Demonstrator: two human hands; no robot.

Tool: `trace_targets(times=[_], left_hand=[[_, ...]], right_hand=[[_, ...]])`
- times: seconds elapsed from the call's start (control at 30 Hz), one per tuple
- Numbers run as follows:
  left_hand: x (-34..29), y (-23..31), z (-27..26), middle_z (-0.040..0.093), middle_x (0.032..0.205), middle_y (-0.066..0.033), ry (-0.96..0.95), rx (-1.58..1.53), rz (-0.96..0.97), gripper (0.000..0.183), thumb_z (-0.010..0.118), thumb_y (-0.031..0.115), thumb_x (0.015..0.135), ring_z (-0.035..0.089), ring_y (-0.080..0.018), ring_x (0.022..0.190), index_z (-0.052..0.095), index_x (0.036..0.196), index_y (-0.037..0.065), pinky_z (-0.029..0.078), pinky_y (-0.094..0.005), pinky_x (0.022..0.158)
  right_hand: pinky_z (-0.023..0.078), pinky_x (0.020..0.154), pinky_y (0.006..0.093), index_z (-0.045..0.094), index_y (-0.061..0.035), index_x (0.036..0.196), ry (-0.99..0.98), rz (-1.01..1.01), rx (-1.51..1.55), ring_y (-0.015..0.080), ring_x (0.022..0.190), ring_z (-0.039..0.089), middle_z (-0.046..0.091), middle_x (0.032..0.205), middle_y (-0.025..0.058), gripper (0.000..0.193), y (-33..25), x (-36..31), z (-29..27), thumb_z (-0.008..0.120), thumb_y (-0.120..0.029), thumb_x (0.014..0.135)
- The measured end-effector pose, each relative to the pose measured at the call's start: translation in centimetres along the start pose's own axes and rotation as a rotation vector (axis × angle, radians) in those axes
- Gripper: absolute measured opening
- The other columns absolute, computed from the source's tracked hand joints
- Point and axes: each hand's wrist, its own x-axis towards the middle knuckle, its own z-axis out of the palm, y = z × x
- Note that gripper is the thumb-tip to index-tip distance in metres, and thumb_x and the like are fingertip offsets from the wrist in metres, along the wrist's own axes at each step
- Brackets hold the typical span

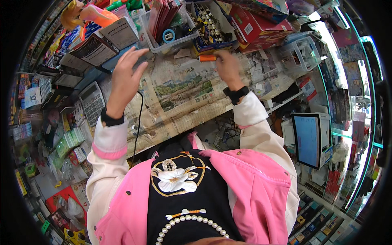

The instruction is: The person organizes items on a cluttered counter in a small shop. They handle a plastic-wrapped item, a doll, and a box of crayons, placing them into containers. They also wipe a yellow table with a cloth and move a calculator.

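Note:
My left hand (125, 79) is raised over the left part of a newspaper-covered counter (163, 120), fingers spread and holding nothing. It is near a clear plastic bin (173, 47) that contains red packets (162, 16) and a blue tape roll (168, 36). Toward the far edge of the counter, my right hand (229, 67), blurred by motion, is closed around one end of a short orange cylinder (207, 58). The cylinder points left, just in front of a box of small items (211, 24). What kind of thing it is I cannot make out.
A grey calculator (92, 102) lies at the counter's left, and a black cable (139, 122) runs over its front edge. A red carton (257, 30) and a clear tub (301, 53) stand at the back right. A lit screen (307, 139) sits to the right, by glass shelving.

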Motion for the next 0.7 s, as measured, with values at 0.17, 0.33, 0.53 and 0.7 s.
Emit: trace_targets(times=[0.17,0.33,0.53,0.7], left_hand=[[-5.1,5.3,-3.5,0.066,0.111,-0.0123,0.045,-0.115,-0.098,0.028,0.062,0.003,0.085,0.053,-0.0314,0.12,0.063,0.113,0.003,0.039,-0.0391,0.101],[-9.9,7.7,-6.1,0.069,0.105,-0.011,0.133,-0.166,-0.237,0.026,0.061,-0.001,0.084,0.055,-0.028,0.118,0.063,0.11,0.001,0.039,-0.0386,0.1],[-17.5,8.9,-8.3,0.069,0.101,-0.0117,0.289,-0.133,-0.407,0.022,0.06,-0.002,0.086,0.058,-0.0274,0.114,0.063,0.107,-0.001,0.04,-0.0372,0.099],[-22.9,10.1,-8.0,0.068,0.101,-0.0114,0.444,-0.222,-0.674,0.021,0.058,-0.003,0.087,0.063,-0.0225,0.101,0.062,0.107,-0.002,0.045,-0.0315,0.092]], right_hand=[[0.051,0.076,0.045,0.057,0.0033,0.106,-0.073,-0.169,-0.104,0.0386,0.095,0.058,0.059,0.107,0.0199,0.025,-2.0,1.3,8.1,0.057,-0.003,0.081],[0.053,0.077,0.0426,0.06,-0.0023,0.097,-0.169,-0.146,-0.355,0.0353,0.094,0.06,0.057,0.104,0.0177,0.017,-3.1,3.6,11.7,0.056,-0.002,0.08],[0.053,0.074,0.0462,0.063,-0.0035,0.093,-0.278,-0.303,-0.417,0.0369,0.09,0.063,0.061,0.096,0.0179,0.014,-2.7,4.0,11.9,0.054,-0.003,0.081],[0.052,0.072,0.0492,0.057,-0.001,0.093,-0.405,-0.363,-0.482,0.0417,0.088,0.06,0.057,0.1,0.0215,0.013,-2.8,4.4,11.9,0.052,-0.004,0.081]])
